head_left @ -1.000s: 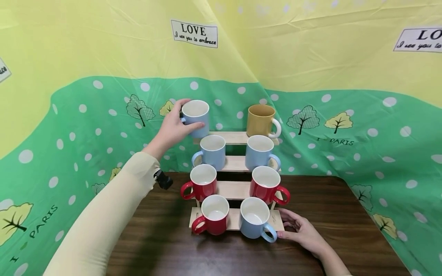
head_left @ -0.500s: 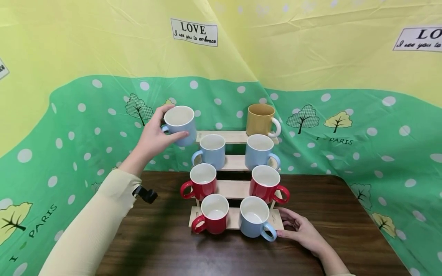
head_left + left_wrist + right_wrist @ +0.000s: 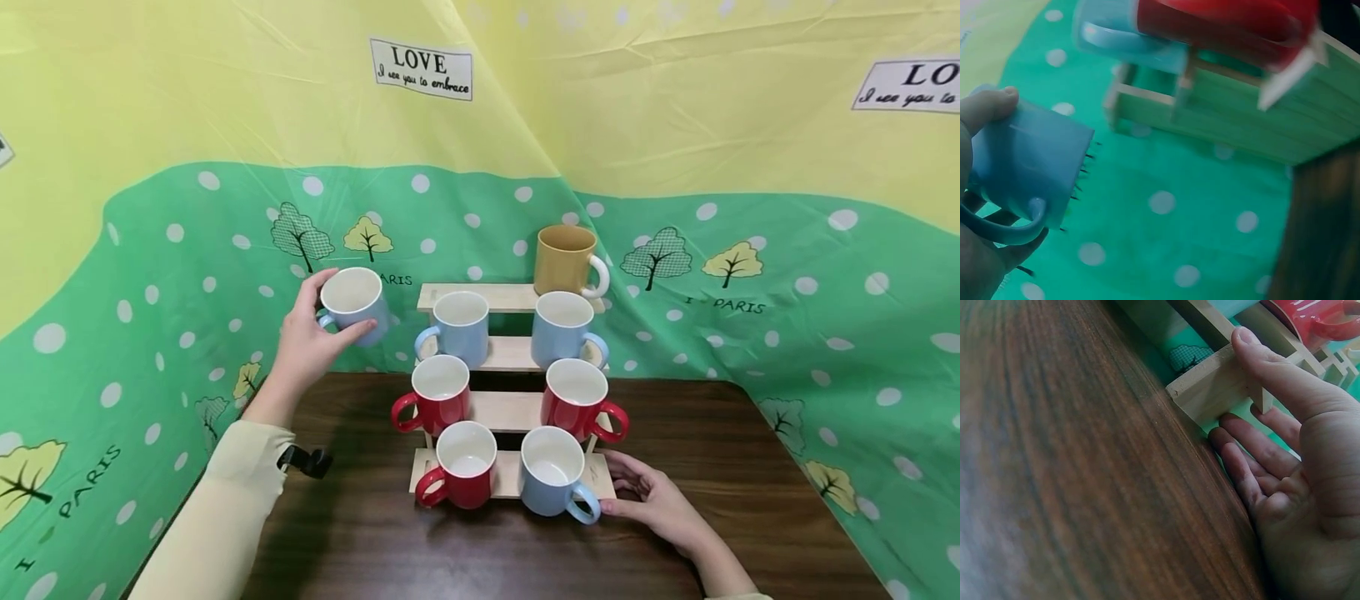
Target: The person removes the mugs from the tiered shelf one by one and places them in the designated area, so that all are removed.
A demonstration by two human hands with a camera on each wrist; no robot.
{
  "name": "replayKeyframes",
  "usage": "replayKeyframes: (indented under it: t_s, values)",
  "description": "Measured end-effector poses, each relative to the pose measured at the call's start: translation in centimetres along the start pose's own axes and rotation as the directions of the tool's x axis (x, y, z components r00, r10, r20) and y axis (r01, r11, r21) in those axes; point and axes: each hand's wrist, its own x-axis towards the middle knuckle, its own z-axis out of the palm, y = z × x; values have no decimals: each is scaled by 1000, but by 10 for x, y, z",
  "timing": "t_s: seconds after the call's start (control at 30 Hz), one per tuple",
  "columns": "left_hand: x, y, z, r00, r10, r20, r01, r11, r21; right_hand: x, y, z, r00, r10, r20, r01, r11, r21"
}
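My left hand [image 3: 303, 346] grips a light blue mug [image 3: 352, 293] by its body, left of the tiered wooden rack [image 3: 504, 410] and in the air. The left wrist view shows this mug on its side, its handle [image 3: 1010, 231] by the palm. My right hand [image 3: 663, 510] holds the right end of the rack's lowest shelf; its thumb lies on the board edge [image 3: 1210, 378], with the other fingers curled behind and below. On the top shelf a mustard mug [image 3: 564, 260] with a white handle stands at the right. The top shelf's left part [image 3: 468, 296] is bare.
Below it stand two light blue mugs [image 3: 461, 333], then two red mugs [image 3: 442, 400]. The lowest shelf bears a red mug [image 3: 468, 477] and a light blue mug [image 3: 553, 483]. A dark wooden table [image 3: 480, 554] supports the rack; a printed cloth [image 3: 750, 167] hangs behind.
The left hand has carried the light blue mug off the top shelf's left end, leftward and down. My right hand and the other mugs have stayed put.
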Motion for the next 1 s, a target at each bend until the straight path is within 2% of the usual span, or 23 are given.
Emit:
replayKeyframes:
  t_s: [0.23,0.37,0.47,0.63,0.8,1.0]
  values:
    - [-16,-34,11,999,-54,-6,54,998,20,3,5,1,999,33,-16,-33,999,1]
    - [-25,-54,19,996,-93,-10,93,995,43,5,6,1,1000,-9,-5,9,1000,-5]
    - [-34,-68,25,990,-140,-4,140,989,43,4,5,1,999,-36,6,36,999,-3]
    - [-49,-89,35,977,-215,2,215,976,43,3,4,0,1000,-24,3,24,1000,2]
    - [-60,-104,44,966,-257,-22,258,965,54,3,5,0,1000,20,-17,-20,1000,-5]
    - [-68,-117,51,961,-275,-26,276,960,56,4,8,0,1000,16,-8,-16,1000,-5]
